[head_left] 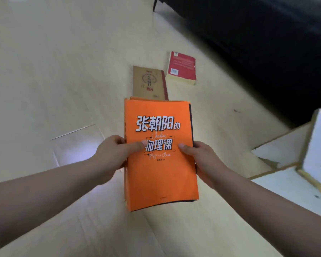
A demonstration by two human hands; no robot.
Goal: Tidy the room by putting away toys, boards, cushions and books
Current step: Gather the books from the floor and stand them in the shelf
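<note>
1. The left grip (115,153) and the right grip (198,158) both clasp the orange book (159,175) by its long sides, thumbs on the cover; it is in the air above the floor (63,71), with its long axis pointing away from the person;
2. The brown book (147,82) lies on the floor just beyond the orange book's far edge, nearly parallel to it; the red book (182,68) lies farther, toward the right side;
3. I judge that one grip must let go to reach them; the right one seems nearer to the red book

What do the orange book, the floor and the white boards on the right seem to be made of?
Orange book: paper with a matte soft cover; its edges look bent and worn. Floor: pale, smooth, probably laminate or vinyl; seams and a glossy reflection show. White boards: perhaps foam board with tan edges; unclear.
</note>
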